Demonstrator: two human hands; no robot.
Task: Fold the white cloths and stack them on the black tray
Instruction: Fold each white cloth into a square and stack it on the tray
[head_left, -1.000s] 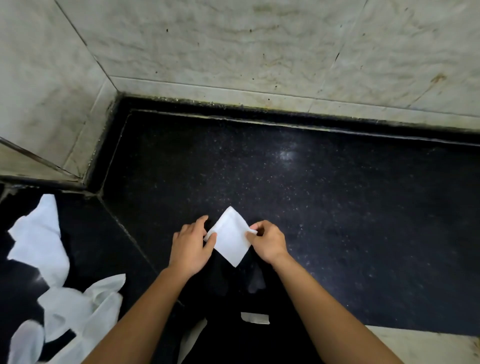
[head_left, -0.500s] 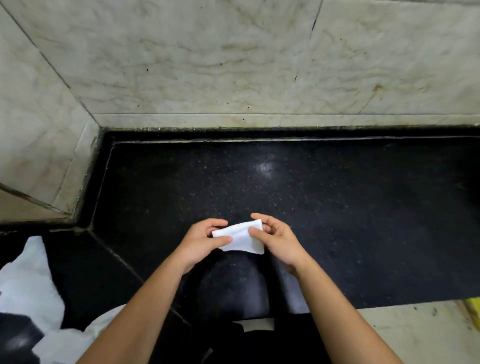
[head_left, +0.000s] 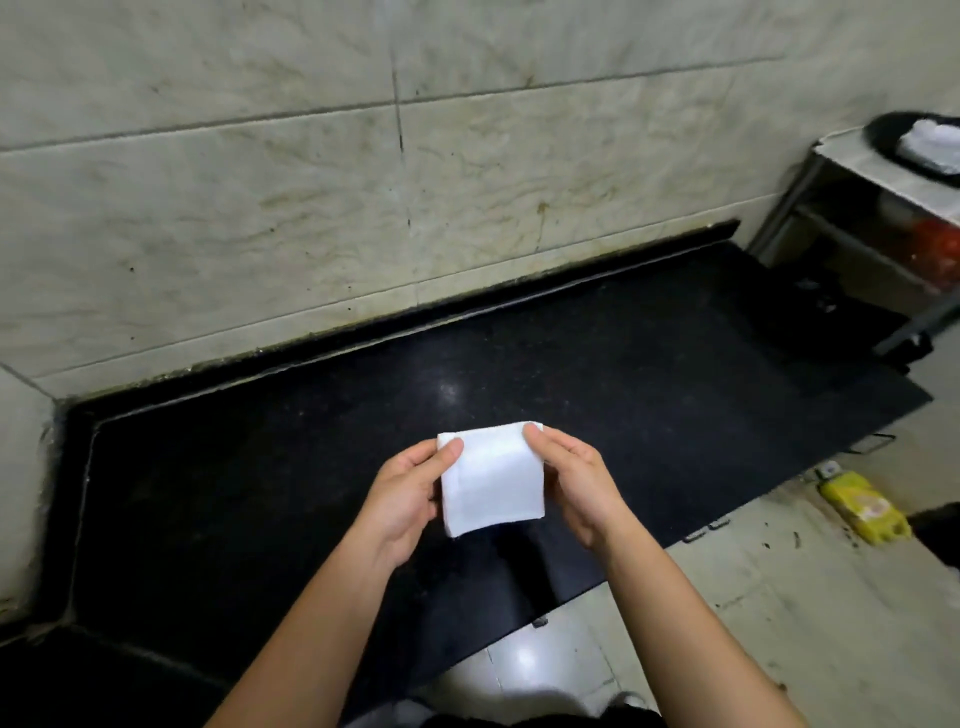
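While it is held up over the black stone desk (head_left: 260, 467), the folded white cloth (head_left: 491, 478) lies flat between both hands, above the front half of the desk and near its middle. The left hand (head_left: 402, 499) takes the cloth's left edge, thumb on top near the far corner and the other fingers tucked beneath, so its grip is pinching the cloth. The right hand (head_left: 582, 483) does the same on the right edge, thumb laid on the far right corner and fingers curled under, its grip also pinching the cloth. The cloth is folded to a small, nearly square pad with a faint seam line across its upper face. Right behind the desk rises a pale tiled wall (head_left: 311, 182). Past the right end of the desk stands a small stand (head_left: 893, 176) with a pale top, and on it lies the black tray (head_left: 883, 137), cut off by the picture edge. A blurred pile of white cloths (head_left: 932, 143) rests on the tray, well apart from the cloth being held. On the pale floor (head_left: 727, 597) in front of the desk's right end lies a yellow packet (head_left: 865, 506).
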